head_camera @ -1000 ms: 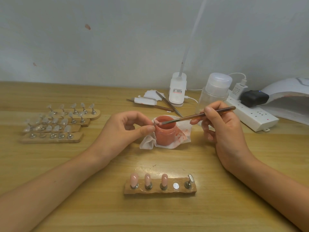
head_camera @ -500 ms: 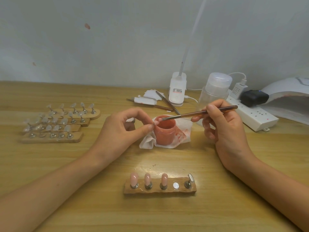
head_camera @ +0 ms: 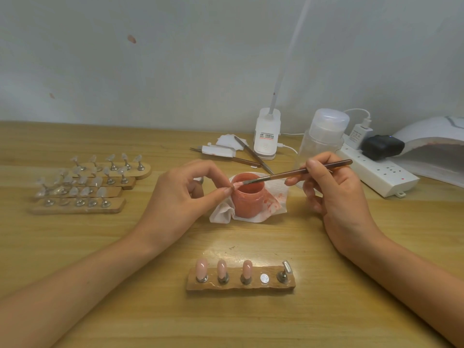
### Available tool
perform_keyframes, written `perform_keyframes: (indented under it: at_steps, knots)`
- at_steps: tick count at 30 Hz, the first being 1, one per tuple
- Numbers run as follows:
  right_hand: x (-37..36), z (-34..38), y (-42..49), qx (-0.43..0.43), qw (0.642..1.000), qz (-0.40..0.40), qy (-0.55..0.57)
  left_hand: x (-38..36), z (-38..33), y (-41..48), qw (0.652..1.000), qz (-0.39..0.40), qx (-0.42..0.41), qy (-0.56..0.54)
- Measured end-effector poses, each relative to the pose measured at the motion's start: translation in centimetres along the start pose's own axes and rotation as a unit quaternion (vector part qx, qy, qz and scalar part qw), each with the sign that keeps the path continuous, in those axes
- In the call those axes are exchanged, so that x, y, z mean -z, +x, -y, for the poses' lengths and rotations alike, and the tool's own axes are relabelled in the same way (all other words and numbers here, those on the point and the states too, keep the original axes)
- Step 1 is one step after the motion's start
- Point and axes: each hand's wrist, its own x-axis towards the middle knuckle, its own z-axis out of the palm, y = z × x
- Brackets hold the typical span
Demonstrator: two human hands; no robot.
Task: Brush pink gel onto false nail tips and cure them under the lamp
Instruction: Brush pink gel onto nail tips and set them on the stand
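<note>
The nail tip [head_camera: 236, 185] is being pinched between the thumb and forefinger of the left hand [head_camera: 180, 197], closed around it right at the nine o'clock rim of the open pink gel jar [head_camera: 247, 197]; the tip is showing pale pink and is mostly hidden by the fingertips. The right hand [head_camera: 334, 194] is gripping a slim brown brush [head_camera: 296, 172], its fingers curled shut on the handle, and the bristles are touching the tip above the jar's mouth. The jar is sitting on a stained white tissue [head_camera: 273, 202] at the table's centre.

Compared with a second ago, the brush is lying flatter and its bristles are sitting further toward nine o'clock, and the left thumb and forefinger are standing higher at the rim.

At six o'clock a wooden holder [head_camera: 241, 285] is carrying three pink-coated tips, one bare magnet spot and one empty metal stand. At nine o'clock four wooden holders [head_camera: 82, 187] are carrying clear tips. At three o'clock the white curing lamp [head_camera: 431, 139] is standing beside a power strip [head_camera: 376, 172].
</note>
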Motion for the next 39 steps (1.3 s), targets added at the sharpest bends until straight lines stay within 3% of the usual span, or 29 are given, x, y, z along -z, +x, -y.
perform_keyframes:
  at_steps: [6,10,15,19,23,28,32,39]
  knots:
    - [-0.11,0.12,-0.14,0.019,0.999,0.028,0.012,0.00,0.10,-0.03,1.000,-0.002,-0.003,0.003]
    - [0.15,-0.09,0.01,0.004,1.000,-0.004,-0.001,-0.02,0.03,-0.05,1.000,-0.001,-0.005,0.005]
    - [-0.06,0.20,-0.21,0.023,0.999,0.028,0.001,-0.02,-0.06,-0.05,1.000,-0.001,-0.006,0.005]
    - [0.08,0.00,-0.07,0.006,1.000,-0.002,-0.006,0.01,-0.12,-0.08,1.000,-0.001,-0.006,0.006]
    - [-0.10,0.18,-0.24,0.027,0.999,0.029,0.007,0.02,-0.12,-0.14,1.000,0.001,-0.006,0.006]
    - [0.16,0.01,-0.13,0.009,1.000,-0.005,0.000,-0.02,-0.16,-0.14,1.000,-0.003,-0.001,0.005]
    - [-0.04,0.30,-0.20,0.030,0.999,0.029,0.006,-0.07,-0.22,-0.01,1.000,-0.002,-0.001,0.006]
    - [0.13,0.21,-0.21,0.029,1.000,0.009,0.004,-0.08,-0.29,-0.14,1.000,-0.001,0.001,0.008]
